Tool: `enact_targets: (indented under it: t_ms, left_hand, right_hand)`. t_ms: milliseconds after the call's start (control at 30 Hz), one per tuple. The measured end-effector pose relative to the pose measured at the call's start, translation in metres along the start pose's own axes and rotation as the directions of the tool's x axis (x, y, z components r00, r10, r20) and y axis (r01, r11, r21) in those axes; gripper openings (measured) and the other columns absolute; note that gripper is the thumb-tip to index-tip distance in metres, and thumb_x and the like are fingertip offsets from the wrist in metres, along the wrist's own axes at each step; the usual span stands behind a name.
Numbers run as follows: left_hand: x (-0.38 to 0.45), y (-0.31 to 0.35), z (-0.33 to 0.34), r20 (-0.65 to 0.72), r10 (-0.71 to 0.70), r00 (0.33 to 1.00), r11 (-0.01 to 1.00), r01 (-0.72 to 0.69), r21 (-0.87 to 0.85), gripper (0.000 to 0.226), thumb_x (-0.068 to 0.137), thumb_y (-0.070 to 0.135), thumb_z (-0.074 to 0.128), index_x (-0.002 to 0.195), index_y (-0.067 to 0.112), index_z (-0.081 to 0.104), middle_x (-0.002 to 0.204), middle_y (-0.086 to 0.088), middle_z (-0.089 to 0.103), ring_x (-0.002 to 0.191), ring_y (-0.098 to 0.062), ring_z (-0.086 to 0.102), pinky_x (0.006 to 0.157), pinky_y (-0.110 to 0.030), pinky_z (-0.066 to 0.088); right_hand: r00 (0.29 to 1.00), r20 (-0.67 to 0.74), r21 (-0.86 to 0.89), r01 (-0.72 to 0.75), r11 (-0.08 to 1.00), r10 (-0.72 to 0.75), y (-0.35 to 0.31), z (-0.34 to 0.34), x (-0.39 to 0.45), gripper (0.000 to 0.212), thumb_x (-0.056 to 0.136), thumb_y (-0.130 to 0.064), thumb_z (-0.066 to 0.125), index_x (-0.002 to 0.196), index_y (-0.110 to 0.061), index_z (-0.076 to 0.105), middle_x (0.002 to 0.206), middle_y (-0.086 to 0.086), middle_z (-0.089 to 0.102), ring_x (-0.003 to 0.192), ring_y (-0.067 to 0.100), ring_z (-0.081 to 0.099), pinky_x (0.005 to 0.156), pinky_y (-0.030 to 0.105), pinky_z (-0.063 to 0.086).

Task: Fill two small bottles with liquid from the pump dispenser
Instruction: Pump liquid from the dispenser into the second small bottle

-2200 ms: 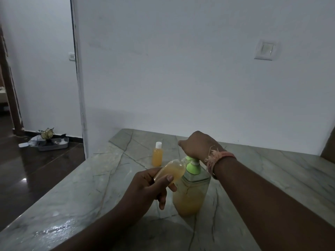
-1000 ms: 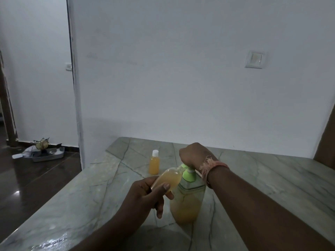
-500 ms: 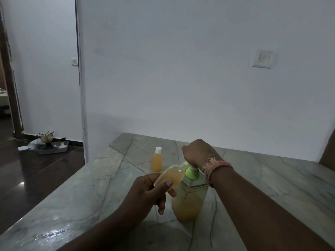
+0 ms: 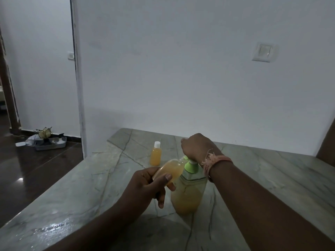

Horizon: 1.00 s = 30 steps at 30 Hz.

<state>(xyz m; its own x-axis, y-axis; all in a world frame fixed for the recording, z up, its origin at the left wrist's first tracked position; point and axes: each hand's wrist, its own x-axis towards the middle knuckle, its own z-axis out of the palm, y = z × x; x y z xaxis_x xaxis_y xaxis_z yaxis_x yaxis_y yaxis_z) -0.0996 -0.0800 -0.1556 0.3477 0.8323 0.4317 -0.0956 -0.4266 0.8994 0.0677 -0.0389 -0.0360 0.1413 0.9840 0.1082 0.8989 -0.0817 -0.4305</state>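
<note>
A clear pump dispenser [image 4: 187, 194] with a green pump top and orange liquid stands on the marble counter [image 4: 72, 187]. My right hand [image 4: 197, 147] rests on the pump head, fingers curled over it, hiding the nozzle. My left hand [image 4: 145, 185] grips a small open bottle [image 4: 169, 171] of orange liquid, tilted with its mouth up against the green nozzle. A second small bottle [image 4: 155, 155], full and closed with a white cap, stands upright behind them near the wall.
The counter's left edge drops to a dark floor, where a grey tray [image 4: 49, 144] of small items sits by the wall. A white wall with a switch plate [image 4: 264, 52] rises right behind the counter. A wet patch shines at the counter's near left.
Both hands stay on the dispenser and the small bottle. My right hand has risen a little with the pump head. The view shifts slightly with my head.
</note>
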Motion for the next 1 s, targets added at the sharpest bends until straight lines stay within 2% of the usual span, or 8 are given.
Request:
enact_targets:
  t_ms: [100,167,267,433,533,700,833,1000]
  left_hand:
    - [0.000,0.002,0.002,-0.002,-0.005,1.000,1.000,0.005,-0.007,0.034,0.086,0.060,0.064,0.095,0.029,0.074,0.092,-0.009,0.077,0.049,-0.015,0.062,0.053,-0.022,0.051]
    - [0.000,0.002,0.001,0.002,-0.004,1.000,1.000,0.004,-0.003,0.033,0.086,0.060,0.064,0.094,0.029,0.074,0.092,-0.008,0.077,0.050,-0.014,0.062,0.053,-0.021,0.051]
    - [0.001,0.002,0.001,0.017,-0.002,1.000,1.000,0.002,0.006,0.031,0.088,0.058,0.063,0.096,0.031,0.073,0.092,-0.007,0.077,0.051,-0.014,0.063,0.053,-0.022,0.052]
    - [-0.001,0.002,0.001,0.013,-0.009,1.000,1.000,0.009,0.016,0.026,0.089,0.055,0.062,0.095,0.031,0.072,0.093,-0.007,0.077,0.051,-0.014,0.063,0.054,-0.023,0.053]
    - [-0.002,0.005,0.003,0.008,-0.012,1.000,1.000,0.012,-0.003,0.024,0.088,0.052,0.062,0.096,0.032,0.073,0.093,-0.008,0.076,0.051,-0.015,0.063,0.053,-0.023,0.052]
    - [0.000,0.005,0.002,0.017,-0.011,1.000,1.000,0.011,-0.008,0.026,0.089,0.049,0.062,0.094,0.026,0.073,0.092,-0.009,0.076,0.051,-0.015,0.063,0.053,-0.022,0.051]
    - [0.000,0.003,0.003,0.016,-0.009,1.000,1.000,0.009,0.008,0.025,0.091,0.049,0.061,0.094,0.027,0.073,0.092,-0.008,0.076,0.051,-0.016,0.063,0.053,-0.021,0.051]
    - [-0.003,0.005,0.004,0.008,-0.016,1.000,1.000,0.016,0.012,0.024,0.092,0.047,0.061,0.091,0.027,0.074,0.092,-0.007,0.077,0.050,-0.014,0.063,0.053,-0.021,0.051]
  right_hand:
    - [0.998,-0.067,-0.049,0.009,0.999,-0.012,0.000,-0.005,0.009,0.031,0.092,-0.030,0.045,0.069,-0.012,0.057,0.088,0.010,0.066,0.073,0.024,0.059,0.061,0.026,0.041]
    - [0.996,-0.088,-0.041,0.011,0.999,-0.014,0.001,-0.003,0.009,0.033,0.094,-0.033,0.041,0.077,-0.009,0.057,0.086,0.011,0.062,0.079,0.027,0.059,0.066,0.032,0.046]
    - [0.998,-0.058,0.020,-0.005,1.000,0.006,0.005,0.005,0.009,0.025,0.094,-0.011,0.037,0.095,-0.004,0.061,0.107,0.018,0.065,0.096,0.033,0.060,0.072,0.033,0.046]
    - [1.000,0.004,-0.037,-0.030,0.999,0.031,0.000,0.002,0.007,0.022,0.090,-0.008,0.039,0.084,-0.006,0.061,0.096,0.014,0.065,0.075,0.024,0.053,0.060,0.029,0.039]
    - [0.998,-0.062,-0.040,-0.015,0.999,0.013,-0.001,-0.001,0.008,0.025,0.088,-0.022,0.043,0.072,-0.010,0.058,0.076,0.007,0.060,0.068,0.020,0.055,0.057,0.028,0.040]
    - [0.997,-0.080,-0.016,0.020,1.000,-0.021,0.006,0.004,0.012,0.033,0.098,-0.021,0.038,0.103,-0.001,0.063,0.104,0.015,0.064,0.101,0.035,0.061,0.076,0.033,0.045]
    - [1.000,-0.027,-0.038,0.002,0.999,-0.003,0.005,0.004,0.009,0.021,0.090,-0.007,0.040,0.086,-0.005,0.061,0.095,0.015,0.062,0.073,0.024,0.051,0.059,0.029,0.038]
    - [0.999,-0.035,-0.009,0.002,1.000,-0.003,0.002,0.002,0.009,0.024,0.089,-0.014,0.043,0.083,-0.004,0.065,0.082,0.011,0.062,0.069,0.024,0.054,0.059,0.027,0.040]
